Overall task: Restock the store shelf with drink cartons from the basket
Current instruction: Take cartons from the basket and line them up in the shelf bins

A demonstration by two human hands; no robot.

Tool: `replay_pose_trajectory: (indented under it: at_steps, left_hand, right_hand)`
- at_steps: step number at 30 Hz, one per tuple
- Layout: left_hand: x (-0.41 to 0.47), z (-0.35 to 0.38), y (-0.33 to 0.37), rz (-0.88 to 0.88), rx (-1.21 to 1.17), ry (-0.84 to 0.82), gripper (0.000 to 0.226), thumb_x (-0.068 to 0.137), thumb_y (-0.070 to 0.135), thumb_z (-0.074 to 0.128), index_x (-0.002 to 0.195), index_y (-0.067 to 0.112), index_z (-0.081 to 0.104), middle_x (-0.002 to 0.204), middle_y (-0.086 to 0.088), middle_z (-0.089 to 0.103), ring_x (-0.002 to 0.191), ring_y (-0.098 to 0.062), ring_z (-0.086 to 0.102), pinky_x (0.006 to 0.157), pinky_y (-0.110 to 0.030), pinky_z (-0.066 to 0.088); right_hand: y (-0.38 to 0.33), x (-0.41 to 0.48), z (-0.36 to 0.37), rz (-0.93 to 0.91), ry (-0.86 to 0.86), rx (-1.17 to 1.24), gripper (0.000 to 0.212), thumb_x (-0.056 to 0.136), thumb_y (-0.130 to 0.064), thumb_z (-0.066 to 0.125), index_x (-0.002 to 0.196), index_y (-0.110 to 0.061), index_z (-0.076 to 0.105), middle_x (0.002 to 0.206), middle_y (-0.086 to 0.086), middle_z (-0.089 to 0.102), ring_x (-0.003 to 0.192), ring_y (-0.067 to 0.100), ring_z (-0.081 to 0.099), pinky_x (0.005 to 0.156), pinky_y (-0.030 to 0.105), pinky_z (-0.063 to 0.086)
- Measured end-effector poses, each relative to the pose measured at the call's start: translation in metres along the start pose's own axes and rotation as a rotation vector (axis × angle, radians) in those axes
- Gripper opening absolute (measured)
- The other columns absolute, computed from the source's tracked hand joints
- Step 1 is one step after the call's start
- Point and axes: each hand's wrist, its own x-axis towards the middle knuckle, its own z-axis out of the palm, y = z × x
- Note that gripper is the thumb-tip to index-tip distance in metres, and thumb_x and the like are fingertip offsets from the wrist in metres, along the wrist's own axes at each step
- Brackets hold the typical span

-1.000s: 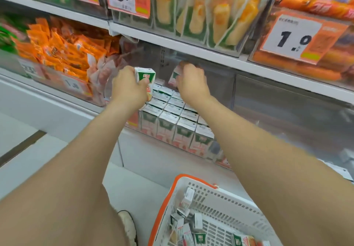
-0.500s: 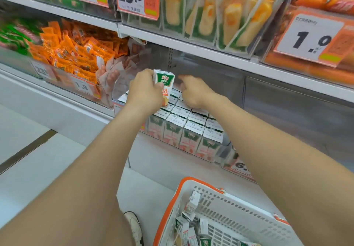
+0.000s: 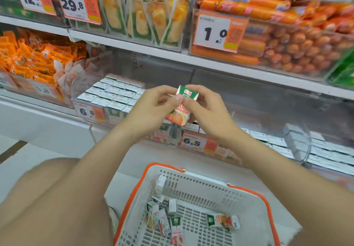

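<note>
Now the step in hand is the placing of one carton (image 3: 184,104): it is out of the basket (image 3: 247,192) but not yet on the shelf (image 3: 38,109), held upright in the air in front of the shelf's edge. Both hands are on it. The left hand (image 3: 153,109) pinches its left side, thumb across the front; the right hand (image 3: 207,109) grips the right side with curled fingers. Packed rows of cartons (image 3: 113,95) stand on the shelf behind and to the left. Several loose cartons (image 3: 176,224) lie in the basket below, so the restocking looks far from finished.

The next move, as I judge it, calls for turning the carton to face like the others and setting it into a free gap without knocking the rows.

Half a second ago the left hand alone held the carton up by the rows while the right hand reached across their tops; since then the carton has come back from the shelf and the right hand has joined it.
</note>
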Motion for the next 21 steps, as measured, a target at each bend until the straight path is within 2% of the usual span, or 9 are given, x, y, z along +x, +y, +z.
replay_pose_trajectory:
  at_steps: [2, 4, 5, 7, 9, 11, 13, 17, 21]
  left_hand:
    - [0.002, 0.015, -0.003, 0.091, 0.175, 0.041, 0.024, 0.109, 0.029, 0.054, 0.123, 0.026, 0.073, 0.109, 0.01, 0.077, 0.102, -0.009, 0.072, 0.091, -0.038, 0.058]
    - [0.006, 0.027, -0.008, 0.181, 0.414, 0.127, 0.026, 0.108, 0.022, 0.051, 0.124, 0.026, 0.071, 0.116, 0.012, 0.069, 0.104, -0.008, 0.064, 0.094, -0.037, 0.052]
    - [0.008, 0.031, -0.013, 0.191, 0.504, 0.151, 0.027, 0.106, 0.016, 0.052, 0.126, 0.024, 0.068, 0.12, 0.008, 0.061, 0.106, -0.012, 0.06, 0.096, -0.035, 0.049]
    - [0.01, 0.039, -0.021, 0.127, 0.638, 0.132, 0.035, 0.1, 0.01, 0.057, 0.133, 0.021, 0.058, 0.128, -0.002, 0.049, 0.111, -0.021, 0.054, 0.095, -0.034, 0.047]
    - [0.013, 0.046, -0.026, 0.043, 0.706, 0.091, 0.043, 0.096, 0.007, 0.06, 0.136, 0.018, 0.049, 0.13, -0.008, 0.047, 0.112, -0.028, 0.053, 0.089, -0.035, 0.044]
    - [0.014, 0.054, -0.028, 0.017, 0.684, 0.078, 0.049, 0.09, 0.001, 0.058, 0.135, 0.014, 0.044, 0.128, -0.011, 0.049, 0.112, -0.031, 0.052, 0.087, -0.041, 0.046]
    - [0.014, 0.063, -0.03, -0.007, 0.686, 0.099, 0.059, 0.086, -0.003, 0.057, 0.142, 0.009, 0.039, 0.135, -0.013, 0.05, 0.118, -0.035, 0.051, 0.094, -0.049, 0.047]
    - [0.004, 0.083, -0.029, -0.073, 0.742, 0.113, 0.082, 0.09, 0.002, 0.058, 0.161, 0.006, 0.017, 0.157, -0.014, 0.035, 0.138, -0.036, 0.038, 0.111, -0.047, 0.035]
    - [0.001, 0.086, -0.033, -0.045, 0.759, 0.181, 0.08, 0.092, 0.01, 0.057, 0.162, 0.009, 0.02, 0.156, -0.011, 0.037, 0.133, -0.036, 0.036, 0.106, -0.048, 0.034]
  right_hand:
    - [0.009, -0.005, -0.016, 0.019, 0.05, 0.07, 0.032, 0.087, -0.037, 0.066, 0.118, -0.03, 0.071, 0.095, 0.005, 0.077, 0.085, 0.032, 0.075, 0.072, 0.055, 0.063]
    - [0.02, -0.01, -0.027, 0.014, 0.165, 0.071, 0.028, 0.09, -0.03, 0.066, 0.118, -0.028, 0.069, 0.099, -0.003, 0.076, 0.088, 0.023, 0.074, 0.077, 0.054, 0.062]
    - [0.026, -0.013, -0.031, 0.011, 0.228, 0.083, 0.027, 0.092, -0.024, 0.066, 0.119, -0.027, 0.066, 0.102, -0.006, 0.075, 0.09, 0.019, 0.074, 0.08, 0.053, 0.061]
    - [0.04, -0.013, -0.038, 0.002, 0.335, 0.073, 0.028, 0.094, -0.018, 0.064, 0.12, -0.027, 0.06, 0.103, -0.008, 0.073, 0.09, 0.015, 0.072, 0.084, 0.049, 0.059]
    - [0.049, -0.006, -0.044, 0.004, 0.371, -0.003, 0.03, 0.093, -0.016, 0.062, 0.121, -0.027, 0.055, 0.101, -0.01, 0.071, 0.086, 0.011, 0.069, 0.08, 0.037, 0.058]
    - [0.054, 0.003, -0.046, -0.004, 0.314, -0.126, 0.031, 0.095, -0.016, 0.062, 0.123, -0.025, 0.053, 0.099, -0.014, 0.069, 0.08, 0.005, 0.066, 0.07, 0.024, 0.052]
    - [0.059, 0.012, -0.041, -0.031, 0.216, -0.23, 0.029, 0.097, -0.016, 0.062, 0.123, -0.025, 0.053, 0.099, -0.013, 0.069, 0.077, 0.006, 0.064, 0.065, 0.02, 0.049]
    - [0.066, 0.03, -0.024, -0.049, -0.046, -0.385, 0.022, 0.101, -0.021, 0.062, 0.122, -0.023, 0.054, 0.098, -0.004, 0.071, 0.084, 0.015, 0.065, 0.072, 0.03, 0.05]
    - [0.069, 0.043, -0.024, 0.017, -0.328, -0.602, 0.026, 0.106, -0.025, 0.043, 0.129, -0.017, 0.05, 0.093, 0.005, 0.067, 0.094, 0.027, 0.059, 0.077, 0.039, 0.045]
